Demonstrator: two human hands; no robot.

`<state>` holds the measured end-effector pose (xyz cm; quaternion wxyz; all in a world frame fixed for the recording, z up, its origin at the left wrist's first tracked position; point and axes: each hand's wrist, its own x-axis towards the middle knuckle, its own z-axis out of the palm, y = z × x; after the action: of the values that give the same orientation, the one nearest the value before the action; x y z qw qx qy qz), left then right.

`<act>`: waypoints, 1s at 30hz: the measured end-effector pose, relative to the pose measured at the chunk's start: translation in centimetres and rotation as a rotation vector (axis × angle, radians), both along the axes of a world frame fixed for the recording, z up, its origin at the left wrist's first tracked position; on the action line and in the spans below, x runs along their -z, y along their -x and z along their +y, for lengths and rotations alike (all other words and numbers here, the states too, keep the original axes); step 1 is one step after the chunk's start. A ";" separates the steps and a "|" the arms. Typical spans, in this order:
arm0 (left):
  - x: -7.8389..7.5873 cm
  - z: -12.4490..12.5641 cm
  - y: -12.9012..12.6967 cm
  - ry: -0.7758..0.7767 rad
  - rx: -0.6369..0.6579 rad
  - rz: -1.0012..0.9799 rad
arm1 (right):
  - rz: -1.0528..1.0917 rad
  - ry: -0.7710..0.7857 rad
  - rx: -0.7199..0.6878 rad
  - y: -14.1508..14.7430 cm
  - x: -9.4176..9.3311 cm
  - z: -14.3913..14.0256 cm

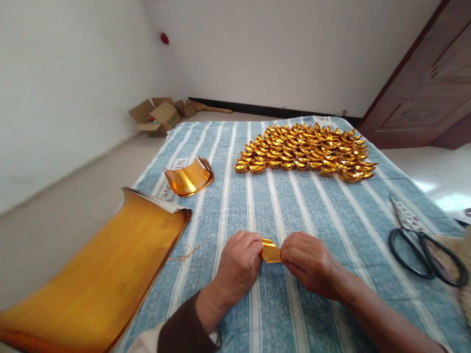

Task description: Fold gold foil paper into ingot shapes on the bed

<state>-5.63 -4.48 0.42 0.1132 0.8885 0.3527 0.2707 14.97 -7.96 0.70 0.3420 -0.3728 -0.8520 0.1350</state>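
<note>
A small folded piece of gold foil paper (pixel 271 251) is stretched between my two hands, just above the striped cloth. My left hand (pixel 241 260) pinches its left end, and my right hand (pixel 307 260) grips the right end; the fingertips partly cover both ends. Farther back on the right lie many gold paper ingots (pixel 301 152), packed in close rows. A short stack of curved gold paper pieces (pixel 189 177) rests beyond my left hand. Large gold paper sheets (pixel 99 269) lie in a pile at the left edge, curling upward at the far end.
Black-handled scissors (pixel 423 250) lie at the right, blades pointing away. A blue and white striped cloth (pixel 235 211) covers the table. Loose straw-like strands (pixel 191 252) are beside the gold sheets. Open cardboard boxes (pixel 162 117) stand on the floor behind, and a brown door (pixel 423 93) is at right.
</note>
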 end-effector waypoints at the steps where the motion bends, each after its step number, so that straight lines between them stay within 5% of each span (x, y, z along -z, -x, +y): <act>1: -0.1 -0.1 0.1 0.046 0.018 0.007 | 0.001 0.015 0.011 0.0 0.2 0.0; 10: -1.0 0.8 0.7 0.266 0.055 -0.058 | 0.108 0.119 0.133 0.3 0.9 0.1; 30: 0.6 0.1 -0.4 0.025 -0.086 0.023 | -0.219 0.027 0.237 1.2 0.9 -0.7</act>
<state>-5.26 -4.40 -0.21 0.1085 0.8741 0.3952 0.2607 13.77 -8.62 -0.24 0.2556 -0.4879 -0.8322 0.0637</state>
